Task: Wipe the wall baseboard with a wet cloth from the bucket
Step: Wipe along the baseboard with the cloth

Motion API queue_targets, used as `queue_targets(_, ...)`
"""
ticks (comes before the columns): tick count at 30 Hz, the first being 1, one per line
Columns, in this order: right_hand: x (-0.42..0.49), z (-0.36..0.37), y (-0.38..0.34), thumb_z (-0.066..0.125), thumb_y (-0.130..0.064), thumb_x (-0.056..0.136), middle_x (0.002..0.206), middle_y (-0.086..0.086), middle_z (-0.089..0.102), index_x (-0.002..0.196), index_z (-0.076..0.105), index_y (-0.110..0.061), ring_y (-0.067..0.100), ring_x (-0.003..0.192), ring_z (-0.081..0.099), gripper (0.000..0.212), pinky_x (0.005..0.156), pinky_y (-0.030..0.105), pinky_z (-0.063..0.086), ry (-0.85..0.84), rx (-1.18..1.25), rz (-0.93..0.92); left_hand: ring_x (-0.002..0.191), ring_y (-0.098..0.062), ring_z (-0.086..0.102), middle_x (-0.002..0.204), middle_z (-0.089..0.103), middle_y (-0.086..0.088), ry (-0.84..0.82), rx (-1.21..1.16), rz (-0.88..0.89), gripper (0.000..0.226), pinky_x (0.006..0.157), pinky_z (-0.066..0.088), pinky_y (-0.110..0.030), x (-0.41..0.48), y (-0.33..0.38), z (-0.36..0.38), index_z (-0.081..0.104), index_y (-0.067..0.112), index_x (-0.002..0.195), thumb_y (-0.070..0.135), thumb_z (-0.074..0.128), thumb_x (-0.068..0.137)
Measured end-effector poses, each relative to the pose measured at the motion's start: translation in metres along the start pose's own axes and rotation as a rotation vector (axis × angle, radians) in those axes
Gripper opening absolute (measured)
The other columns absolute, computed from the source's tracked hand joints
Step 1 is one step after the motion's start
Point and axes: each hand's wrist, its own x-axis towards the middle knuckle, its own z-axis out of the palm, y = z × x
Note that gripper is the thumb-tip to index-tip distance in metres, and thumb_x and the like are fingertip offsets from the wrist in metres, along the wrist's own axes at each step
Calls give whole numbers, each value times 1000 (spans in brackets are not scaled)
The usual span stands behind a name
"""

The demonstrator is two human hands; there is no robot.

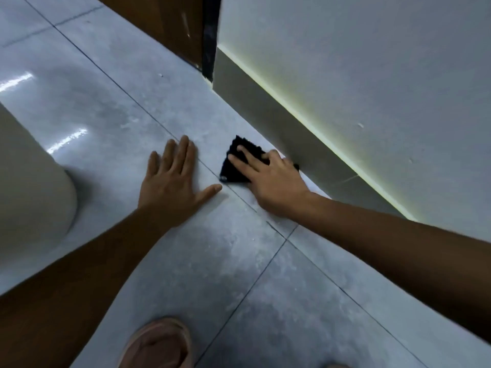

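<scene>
A black cloth [233, 170] lies flat on the grey tiled floor, its far corner touching the foot of the grey baseboard [281, 120]. My right hand [271, 179] presses down on the cloth with its fingers spread over it. My left hand [175, 179] rests flat on the floor tile to the left of the cloth, fingers apart and holding nothing. The baseboard runs diagonally from the door frame at the top to the right edge, under a white wall [372, 62]. No bucket is in view.
A brown wooden door [164, 22] with a dark frame [211, 35] stands at the top. A pale rounded object [29, 187] fills the left side. A pink shoe [162, 343] shows at the bottom edge. Glossy floor tiles [93, 115] stretch to the left.
</scene>
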Motion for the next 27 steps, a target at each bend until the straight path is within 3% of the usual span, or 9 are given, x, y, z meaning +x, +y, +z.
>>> queue_targets(2,-51,7,29,56,-20,81,153,0,34,147,26,-32,36,98,54,74,73,42,50,4,-40,-192,148,-24,-7,161,-8,-5,-15,-20,11,101,119,1,-44,-4,13,3,-4,11,152,77,2,76)
queue_targets(4,-93,16,55,65,-19,74,150,-2,40,144,27,-32,33,96,57,81,63,37,49,-5,-144,-235,148,-24,-8,161,-8,-6,0,-8,46,99,119,-2,-44,-5,24,6,-4,11,152,76,3,78)
queue_targets(7,-103,20,54,65,-22,76,150,-5,39,144,33,-37,31,99,58,77,66,37,45,57,-143,-57,148,-24,-10,160,-11,-8,9,2,82,96,118,-4,-42,-8,49,14,-6,10,151,74,4,81)
queue_targets(9,-89,21,26,53,-22,85,156,-7,27,147,26,-39,31,112,49,70,79,42,41,62,-4,246,147,-24,-11,160,-12,-8,-3,-10,88,93,118,-4,-42,-11,64,19,-8,10,151,72,5,83)
queue_targets(11,-87,23,-4,47,-21,88,156,-8,27,146,28,-39,30,116,44,64,82,43,37,114,153,475,147,-24,-11,160,-12,-9,1,-7,109,88,117,-5,-41,-12,72,23,-9,10,150,68,7,86)
queue_targets(16,-161,37,-31,50,-24,82,150,-12,38,140,40,-42,27,105,50,62,75,40,42,163,165,376,147,-26,-11,160,-11,-11,-23,-16,119,80,118,-5,-43,-22,81,18,-8,9,151,61,15,93)
queue_targets(22,-197,49,26,49,-26,90,154,-4,32,144,36,-36,34,110,46,56,79,46,44,69,206,738,147,-25,-13,159,-14,-10,-46,-23,249,80,116,-10,-39,-38,125,28,-10,10,150,61,11,92)
queue_targets(24,-191,46,22,48,-27,91,153,-1,33,145,35,-34,36,111,46,55,79,48,45,75,199,722,146,-23,-14,160,-13,-9,-45,-26,316,77,115,-11,-38,-40,142,33,-10,11,150,59,9,93)
queue_targets(27,-214,47,14,53,-25,88,151,-5,37,143,35,-38,36,109,49,59,78,48,49,85,196,553,146,-21,-12,160,-9,-9,-59,-35,388,77,116,-9,-38,-43,162,39,-6,11,151,57,4,90)
